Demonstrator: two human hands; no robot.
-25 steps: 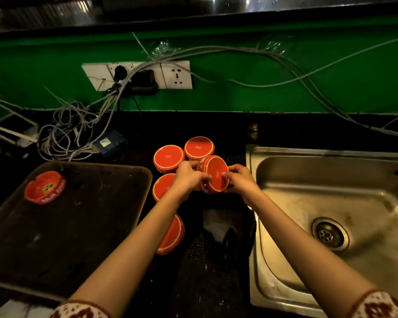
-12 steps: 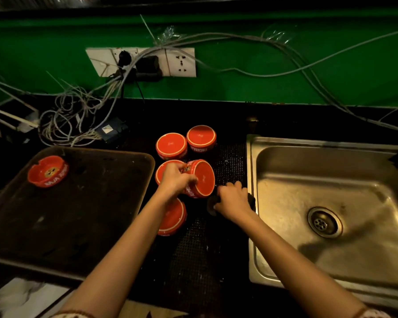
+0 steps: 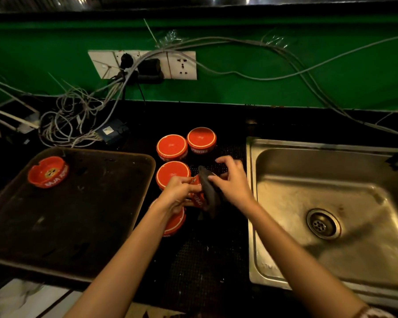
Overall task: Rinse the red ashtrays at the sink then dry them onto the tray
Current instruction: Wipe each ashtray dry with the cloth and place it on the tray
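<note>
My left hand (image 3: 179,194) grips a red ashtray (image 3: 197,198) tipped on its side over the black mat. My right hand (image 3: 232,180) presses a dark cloth (image 3: 208,191) against that ashtray. Three red ashtrays lie upside down behind them, at the back left (image 3: 172,146), back right (image 3: 201,140) and just behind my left hand (image 3: 170,172). Another upside-down ashtray (image 3: 175,222) peeks out under my left wrist. One red ashtray (image 3: 48,172) sits upright in the far left corner of the dark tray (image 3: 78,216).
The steel sink (image 3: 331,203) with its drain (image 3: 323,223) lies to the right, dry-looking. A tangle of cables (image 3: 74,120) and a wall socket strip (image 3: 143,64) sit behind the tray. Something white (image 3: 21,299) lies at the bottom left.
My right hand picked the dark cloth up from the mat and brought it onto the ashtray held by my left hand. The ashtray moved slightly nearer to me.
</note>
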